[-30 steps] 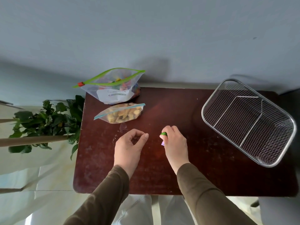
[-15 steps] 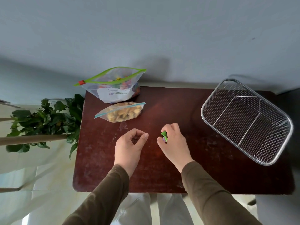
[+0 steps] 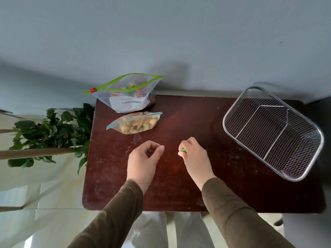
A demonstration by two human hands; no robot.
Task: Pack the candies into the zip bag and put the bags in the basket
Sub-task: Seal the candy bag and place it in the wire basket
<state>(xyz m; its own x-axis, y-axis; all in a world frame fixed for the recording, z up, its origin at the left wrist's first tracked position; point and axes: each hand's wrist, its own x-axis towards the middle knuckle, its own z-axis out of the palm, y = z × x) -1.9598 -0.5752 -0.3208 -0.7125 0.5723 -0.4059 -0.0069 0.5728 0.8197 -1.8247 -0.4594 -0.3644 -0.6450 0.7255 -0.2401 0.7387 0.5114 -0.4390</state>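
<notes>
A large zip bag [image 3: 125, 97] with a green zip strip stands open at the table's far left, with coloured candies inside. In front of it lies a smaller sealed bag [image 3: 137, 122] of yellowish candies. An empty wire basket [image 3: 232, 111] sits at the right. My right hand [image 3: 194, 158] is closed around a green candy [image 3: 183, 149] at the table's middle; most of the candy is hidden. My left hand [image 3: 144, 159] rests beside it, fingers curled, with nothing visible in it.
The dark red table [image 3: 223, 185] stands against a grey wall. A leafy plant [image 3: 52, 129] stands off the table's left edge. My legs show below the near edge.
My right hand has turned a little with the green candy; the purple piece seen under it a second ago is hidden. My left hand has stayed in place.
</notes>
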